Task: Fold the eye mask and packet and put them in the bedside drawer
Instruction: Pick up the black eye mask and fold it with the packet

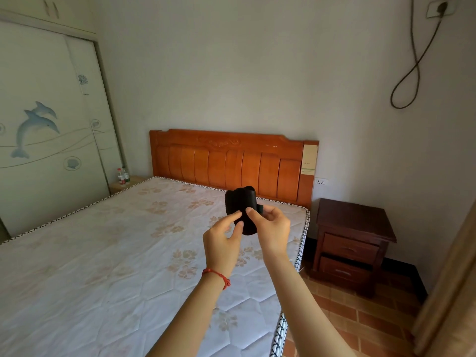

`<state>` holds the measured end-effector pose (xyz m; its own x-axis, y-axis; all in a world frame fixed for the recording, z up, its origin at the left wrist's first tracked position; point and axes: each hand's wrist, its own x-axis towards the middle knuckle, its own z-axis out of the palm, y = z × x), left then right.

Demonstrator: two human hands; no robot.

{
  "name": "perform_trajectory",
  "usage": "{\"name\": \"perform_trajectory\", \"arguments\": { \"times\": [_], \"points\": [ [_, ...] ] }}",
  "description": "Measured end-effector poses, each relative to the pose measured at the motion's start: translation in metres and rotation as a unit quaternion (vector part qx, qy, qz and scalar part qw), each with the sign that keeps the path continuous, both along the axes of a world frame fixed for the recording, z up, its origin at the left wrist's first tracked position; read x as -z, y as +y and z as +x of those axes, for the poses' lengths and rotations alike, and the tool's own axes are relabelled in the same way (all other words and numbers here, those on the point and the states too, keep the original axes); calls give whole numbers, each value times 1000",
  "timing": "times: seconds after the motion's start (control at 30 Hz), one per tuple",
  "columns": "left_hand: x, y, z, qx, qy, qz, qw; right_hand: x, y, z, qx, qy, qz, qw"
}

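Soft black fabric eye mask (240, 207) is doubled over into a chunky upright bundle, rounded lobes on top, held up over the floral quilted mattress (108, 240). Left hand (223, 239) and right hand (271, 226) both pinch its front with thumb and fingertips.

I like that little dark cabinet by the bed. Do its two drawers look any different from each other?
Yes. On the bedside cabinet, the upper drawer sits nearly flush with the front, while the lower drawer juts out, partly open. The upper one catches more light; the lower sits in shadow. Both are dark reddish wood with a handle in the middle.
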<state>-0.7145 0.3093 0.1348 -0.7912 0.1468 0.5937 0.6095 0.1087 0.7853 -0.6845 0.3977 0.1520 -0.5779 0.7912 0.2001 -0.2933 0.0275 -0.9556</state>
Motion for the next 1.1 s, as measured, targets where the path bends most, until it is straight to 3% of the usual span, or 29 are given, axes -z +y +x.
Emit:
{"name": "perform_trajectory", "arguments": {
  "times": [0.3,0.47,0.63,1.1],
  "points": [
    [-7,-18,-31,-1,-201,99,975,5,16,9,-102,16,-86,991],
    [-10,-36,-38,146,-321,172,920,8,15,10,-176,42,-115,977],
    [-6,-55,-42,221,-338,163,900,14,8,7,-218,17,-99,971],
    [43,-110,-64,148,-392,167,893,63,-43,-21,-206,-106,-22,973]
  ]
}}
